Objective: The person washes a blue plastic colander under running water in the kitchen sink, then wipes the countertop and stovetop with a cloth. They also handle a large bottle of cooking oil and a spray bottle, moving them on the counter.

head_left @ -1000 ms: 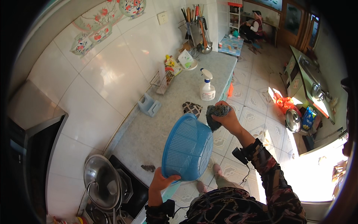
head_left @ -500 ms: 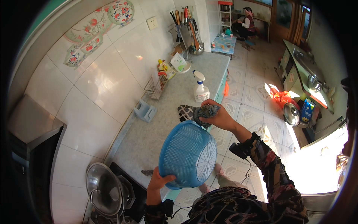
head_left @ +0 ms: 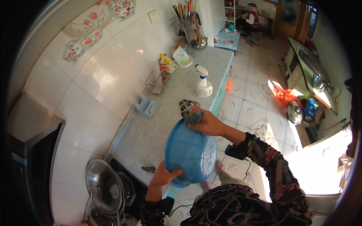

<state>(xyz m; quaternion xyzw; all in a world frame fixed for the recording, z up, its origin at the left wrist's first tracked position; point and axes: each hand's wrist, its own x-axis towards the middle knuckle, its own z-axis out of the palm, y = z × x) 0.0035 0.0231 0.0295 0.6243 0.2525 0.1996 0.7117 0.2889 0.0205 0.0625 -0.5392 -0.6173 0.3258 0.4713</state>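
A blue plastic colander [head_left: 184, 154] is tilted on its side over the counter's front edge, its round base facing right. My left hand [head_left: 164, 175] grips its lower rim, thumb on the outside wall. In my right hand [head_left: 208, 122] is a grey scouring pad [head_left: 193, 117], closed in the fingers at the colander's upper rim. Just beyond the pad, a dark checkered cloth [head_left: 186, 105] lies on the counter. A white spray bottle [head_left: 204, 84] with a blue collar stands farther back.
The grey counter [head_left: 135, 139] runs along the tiled wall. On it are a light-blue plastic holder [head_left: 145, 106], a wire rack [head_left: 156, 82] and a utensil holder [head_left: 187, 28]. A steel wok [head_left: 103, 184] sits by the stove at lower left. A person [head_left: 253, 19] sits far off.
My right hand with the scouring pad has moved left and slightly down along the colander's rim. The colander has turned a little, and my left hand has shifted slightly right and up with it.
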